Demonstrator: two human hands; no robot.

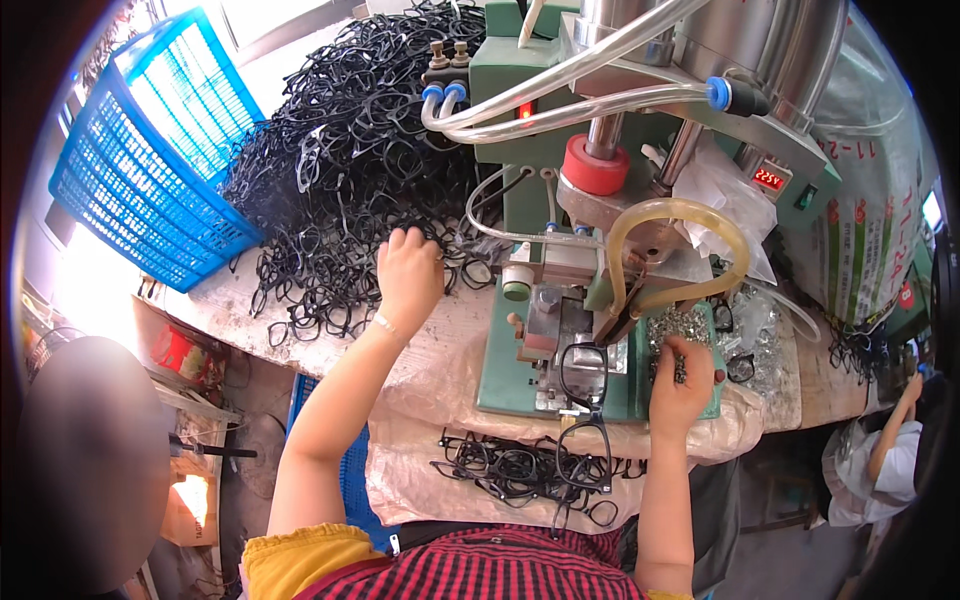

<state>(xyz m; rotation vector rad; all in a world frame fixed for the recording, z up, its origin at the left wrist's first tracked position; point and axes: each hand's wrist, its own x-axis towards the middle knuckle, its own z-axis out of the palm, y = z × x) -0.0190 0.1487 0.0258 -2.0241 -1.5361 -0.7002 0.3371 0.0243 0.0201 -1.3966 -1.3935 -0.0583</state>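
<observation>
The left hand (411, 270) is at the near edge of a large, tangled heap of black plastic eyeglass frames (350, 130) on the far left of the pale, worn surface (225, 305). Its fingers are bent down toward the frames, and I cannot tell whether they grasp one.

The right hand (682, 385) is at the near edge of a patch of tiny silvery metal parts (680, 325), on the right side of a green-based metal bench press (510, 370). Its fingers are curled together among the parts; whether any are pinched between them cannot be told.

Between the hands, a single black eyeglass frame (590, 412) is at the front of the press, hanging lengthwise toward the near side, one rim beyond the other. A smaller cluster of black frames (500, 465) lies nearest the person, on a crinkled tan sheet (420, 490).

Above the press's working area are a red cylindrical collar (597, 170) and a looped amber hose (735, 240). A blue plastic lattice basket (165, 200) leans at the far left beside the heap. A white printed sack (860, 240) is at the far right.
</observation>
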